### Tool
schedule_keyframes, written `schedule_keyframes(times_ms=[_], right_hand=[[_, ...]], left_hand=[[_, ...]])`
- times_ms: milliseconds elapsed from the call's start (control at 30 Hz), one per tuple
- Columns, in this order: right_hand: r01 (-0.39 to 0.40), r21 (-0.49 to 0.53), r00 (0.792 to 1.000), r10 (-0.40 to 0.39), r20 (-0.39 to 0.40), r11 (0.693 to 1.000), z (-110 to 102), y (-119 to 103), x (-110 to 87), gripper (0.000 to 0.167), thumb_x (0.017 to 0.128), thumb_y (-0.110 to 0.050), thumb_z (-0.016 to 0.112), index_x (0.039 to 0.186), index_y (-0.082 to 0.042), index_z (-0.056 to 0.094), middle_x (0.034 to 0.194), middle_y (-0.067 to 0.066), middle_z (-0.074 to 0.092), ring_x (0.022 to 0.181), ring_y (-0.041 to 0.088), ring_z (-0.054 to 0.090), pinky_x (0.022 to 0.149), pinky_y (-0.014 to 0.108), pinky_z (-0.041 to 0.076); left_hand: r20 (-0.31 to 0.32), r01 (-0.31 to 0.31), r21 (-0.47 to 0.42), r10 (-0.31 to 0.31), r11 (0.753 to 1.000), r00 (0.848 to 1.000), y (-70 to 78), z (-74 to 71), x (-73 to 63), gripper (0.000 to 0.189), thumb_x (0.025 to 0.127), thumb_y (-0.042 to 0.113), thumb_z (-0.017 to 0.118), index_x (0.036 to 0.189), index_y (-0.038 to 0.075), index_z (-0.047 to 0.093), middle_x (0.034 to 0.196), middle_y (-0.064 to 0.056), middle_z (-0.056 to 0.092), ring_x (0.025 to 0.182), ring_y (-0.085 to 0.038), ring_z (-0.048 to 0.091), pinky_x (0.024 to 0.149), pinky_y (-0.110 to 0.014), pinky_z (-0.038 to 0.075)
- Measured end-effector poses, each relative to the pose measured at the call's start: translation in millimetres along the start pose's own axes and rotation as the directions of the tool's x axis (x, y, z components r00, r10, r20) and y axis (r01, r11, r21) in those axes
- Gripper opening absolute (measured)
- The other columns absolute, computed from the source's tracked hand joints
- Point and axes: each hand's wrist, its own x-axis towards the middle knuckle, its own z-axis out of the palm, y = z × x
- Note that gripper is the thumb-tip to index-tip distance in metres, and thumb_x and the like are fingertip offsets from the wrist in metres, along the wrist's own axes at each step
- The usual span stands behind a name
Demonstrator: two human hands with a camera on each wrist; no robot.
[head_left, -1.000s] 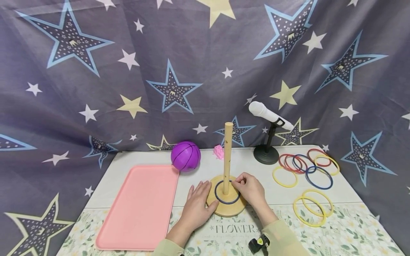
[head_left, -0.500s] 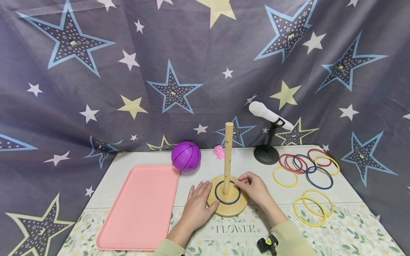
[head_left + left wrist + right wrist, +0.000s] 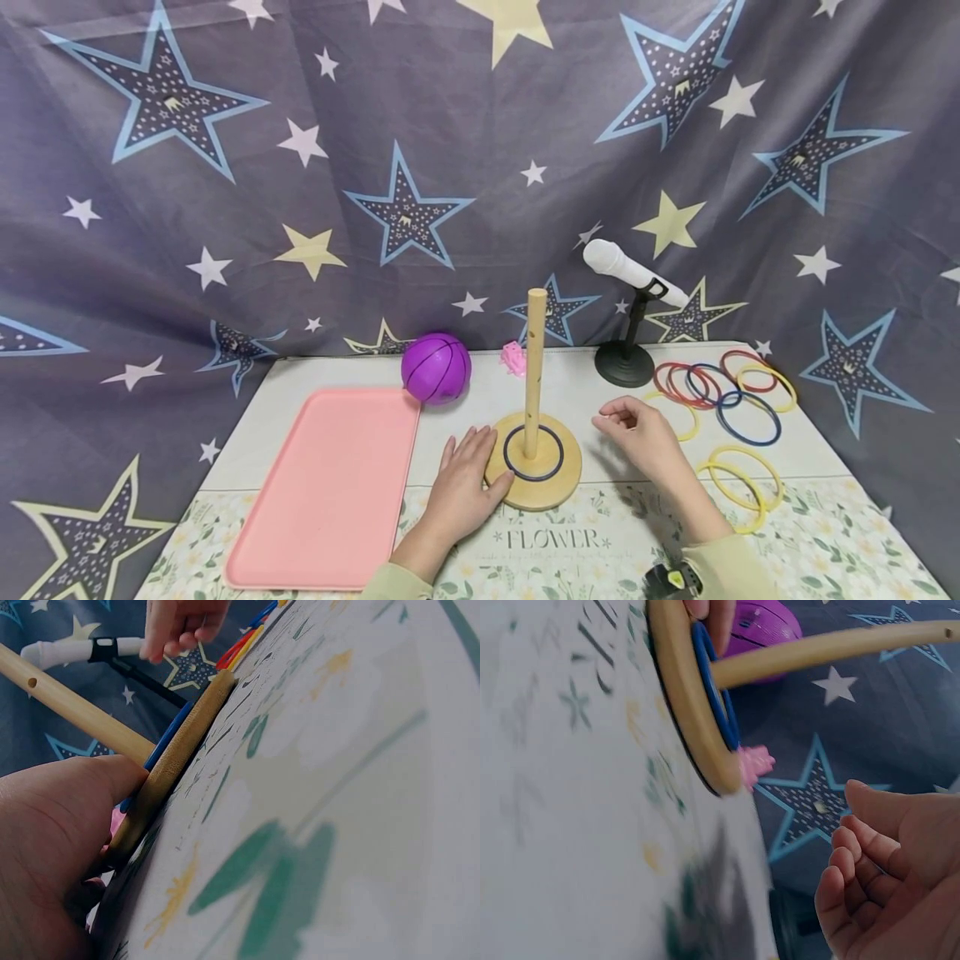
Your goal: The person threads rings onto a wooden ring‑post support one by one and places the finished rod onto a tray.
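A round wooden base (image 3: 558, 487) with an upright wooden peg (image 3: 534, 358) stands mid-table. One dark blue ring (image 3: 534, 478) lies flat on the base, around the foot of the peg. My left hand (image 3: 467, 485) rests against the base's left side, fingers extended along the edge and thumb on top near the ring. To the right of the base, my right hand (image 3: 641, 433) hovers with loosely curled fingers and nothing in them. The right wrist view shows that hand (image 3: 889, 862) apart from the base and ring.
Several red, blue and yellow rings (image 3: 748, 439) lie at the right. Behind stand a white microphone (image 3: 633, 271) on a black stand (image 3: 624, 364), a purple ball (image 3: 435, 368) and a small pink object (image 3: 513, 358). At the left lies a pink tray (image 3: 330, 487).
My right hand has let go of the blue ring and moved right, off the base toward the loose rings. The left hand stays in place on the base.
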Motion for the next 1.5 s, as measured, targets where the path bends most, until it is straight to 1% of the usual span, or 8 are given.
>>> schedule_keyframes(times_ms=[133,300,633,800,900,1067,1300,1500], right_hand=[[0.041,-0.058,0.998,-0.043,-0.047,0.997,-21,2,-5.2,0.023,0.103,-0.026,0.082,0.115,-0.007,0.079,0.096,0.002,0.076,0.090,0.018,0.068,0.078,0.029,0.054],[0.047,-0.102,0.995,-0.055,-0.082,0.994,-44,9,-12.1,0.027,0.103,-0.027,0.081,0.119,-0.005,0.079,0.098,0.003,0.075,0.091,0.018,0.068,0.077,0.027,0.053],[-0.021,-0.186,0.995,0.001,-0.104,0.982,-89,31,-27.6,0.045,0.107,-0.041,0.076,0.131,-0.003,0.075,0.108,0.006,0.074,0.098,0.022,0.067,0.075,0.024,0.051],[-0.048,-0.226,0.990,0.017,-0.138,0.973,-105,44,-34.4,0.047,0.107,-0.044,0.074,0.130,-0.003,0.076,0.105,0.006,0.074,0.090,0.015,0.064,0.069,0.023,0.049],[-0.087,-0.245,0.988,0.053,-0.142,0.966,-113,52,-37.9,0.050,0.107,-0.047,0.073,0.130,-0.002,0.076,0.105,0.005,0.074,0.087,0.012,0.064,0.068,0.023,0.048],[-0.165,-0.241,0.982,0.136,-0.131,0.956,-125,65,-40.9,0.057,0.107,-0.052,0.070,0.134,-0.001,0.074,0.107,0.007,0.074,0.089,0.016,0.065,0.068,0.027,0.049],[-0.200,-0.229,0.975,0.170,-0.145,0.953,-136,88,-47.1,0.059,0.107,-0.051,0.072,0.135,0.001,0.073,0.107,0.007,0.076,0.087,0.007,0.062,0.066,0.022,0.049],[-0.303,-0.201,0.951,0.284,-0.120,0.931,-147,103,-50.2,0.068,0.107,-0.056,0.069,0.140,0.004,0.068,0.109,0.009,0.076,0.089,0.013,0.063,0.067,0.028,0.051]], left_hand=[[-0.002,0.002,-0.003,-0.002,1.000,1.000,0.8,-0.1,0.2,0.071,0.104,0.037,0.072,0.160,-0.003,0.053,0.167,-0.021,0.050,0.160,-0.043,0.038,0.134,-0.066,0.013],[0.005,0.003,0.000,-0.003,1.000,1.000,1.0,0.1,-0.3,0.072,0.104,0.037,0.072,0.160,-0.004,0.053,0.167,-0.021,0.050,0.160,-0.043,0.038,0.134,-0.066,0.013],[0.008,0.004,0.006,-0.004,1.000,1.000,0.9,-0.1,-1.2,0.072,0.104,0.038,0.072,0.160,-0.004,0.053,0.167,-0.022,0.050,0.159,-0.043,0.039,0.134,-0.066,0.013],[0.008,0.007,0.002,-0.007,1.000,1.000,1.5,0.0,-1.7,0.072,0.104,0.038,0.072,0.160,-0.004,0.053,0.167,-0.022,0.049,0.160,-0.043,0.038,0.134,-0.066,0.013],[0.010,0.005,-0.002,-0.005,1.000,1.000,0.9,-0.3,-1.4,0.073,0.105,0.039,0.072,0.160,-0.004,0.052,0.167,-0.022,0.049,0.160,-0.044,0.038,0.133,-0.066,0.013],[0.012,0.001,0.003,-0.001,1.000,1.000,-0.8,-0.7,-0.6,0.073,0.105,0.039,0.071,0.160,-0.004,0.052,0.168,-0.022,0.048,0.160,-0.044,0.037,0.134,-0.066,0.012],[0.009,-0.003,0.006,0.003,1.000,1.000,-0.6,-0.9,-0.2,0.072,0.105,0.038,0.071,0.160,-0.004,0.052,0.167,-0.022,0.049,0.160,-0.044,0.038,0.133,-0.067,0.013],[0.011,0.000,0.009,0.000,1.000,1.000,-0.4,-0.3,-0.3,0.072,0.105,0.038,0.072,0.160,-0.003,0.052,0.168,-0.021,0.049,0.160,-0.044,0.038,0.134,-0.066,0.013]])
